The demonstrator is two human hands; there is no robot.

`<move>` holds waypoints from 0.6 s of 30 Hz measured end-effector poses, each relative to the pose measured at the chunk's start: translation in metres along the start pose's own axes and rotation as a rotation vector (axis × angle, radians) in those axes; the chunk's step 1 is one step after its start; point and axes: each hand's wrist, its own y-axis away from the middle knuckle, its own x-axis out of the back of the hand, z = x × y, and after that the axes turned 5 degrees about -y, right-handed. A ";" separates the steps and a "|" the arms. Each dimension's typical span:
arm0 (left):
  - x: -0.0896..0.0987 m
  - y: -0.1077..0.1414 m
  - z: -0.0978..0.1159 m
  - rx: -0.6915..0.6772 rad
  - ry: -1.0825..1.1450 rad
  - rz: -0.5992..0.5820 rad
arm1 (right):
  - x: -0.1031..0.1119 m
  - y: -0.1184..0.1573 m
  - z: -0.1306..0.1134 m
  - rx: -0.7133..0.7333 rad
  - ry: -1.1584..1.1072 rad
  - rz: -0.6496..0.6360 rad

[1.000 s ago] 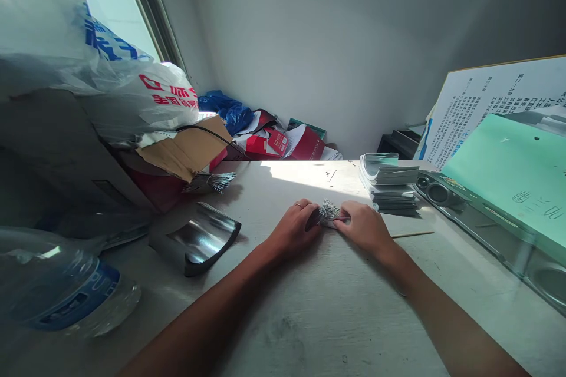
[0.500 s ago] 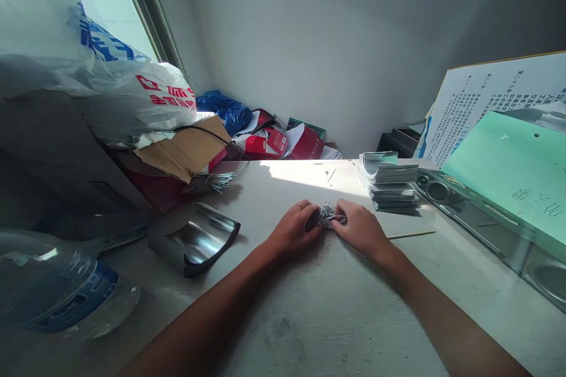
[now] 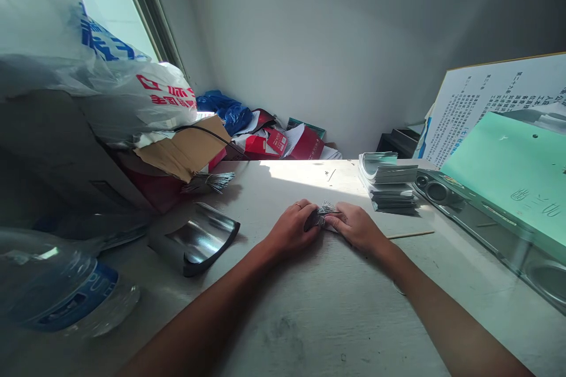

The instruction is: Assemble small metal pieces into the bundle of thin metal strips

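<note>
Near the middle of the white table (image 3: pixel 283 330), my left hand (image 3: pixel 295 227) is closed round a small dark piece with a bundle of thin silvery wires (image 3: pixel 326 208) fanning out of it. My right hand (image 3: pixel 355 225) pinches at the right side of the same bundle, thumb and forefinger pressed together beside the wire ends. The fingers hide much of the held piece. A thin wooden stick (image 3: pixel 411 235) lies just right of my right wrist.
At the left are a curved shiny metal piece (image 3: pixel 207 238), a clear plastic bottle (image 3: pixel 66 285), a cardboard flap (image 3: pixel 183 150) and another wire bundle (image 3: pixel 214 181). Stacked strips (image 3: pixel 389 182) and a green sheet (image 3: pixel 513 171) on a grey case stand at the right.
My right thumb and fingers have shifted slightly left along the wire bundle. My left hand has barely moved.
</note>
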 end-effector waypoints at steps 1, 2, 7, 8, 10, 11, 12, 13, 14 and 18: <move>0.000 0.000 0.000 -0.002 -0.002 -0.006 | 0.000 0.000 0.000 -0.008 0.018 -0.004; 0.001 0.000 -0.001 -0.003 -0.004 -0.010 | 0.001 0.000 0.001 -0.017 0.035 -0.013; 0.001 -0.001 -0.001 0.003 -0.010 -0.007 | 0.007 0.001 -0.002 -0.048 0.140 -0.034; 0.002 -0.001 -0.001 0.005 -0.013 -0.009 | 0.008 0.002 -0.004 -0.061 0.161 -0.030; 0.001 -0.001 0.000 0.016 -0.026 -0.010 | 0.009 0.003 -0.009 -0.094 0.201 -0.024; 0.001 -0.001 0.000 0.026 -0.038 -0.008 | 0.009 0.003 -0.012 -0.111 0.220 -0.021; 0.001 -0.001 0.001 0.038 -0.052 -0.004 | 0.009 0.004 -0.015 -0.126 0.238 -0.017; 0.000 -0.001 0.001 0.048 -0.064 0.000 | 0.008 0.004 -0.017 -0.141 0.255 -0.013; 0.000 -0.001 0.001 0.056 -0.073 0.004 | 0.008 0.004 -0.019 -0.156 0.269 -0.010; -0.002 0.000 0.000 0.055 -0.089 0.004 | 0.007 0.005 -0.026 -0.236 0.304 -0.005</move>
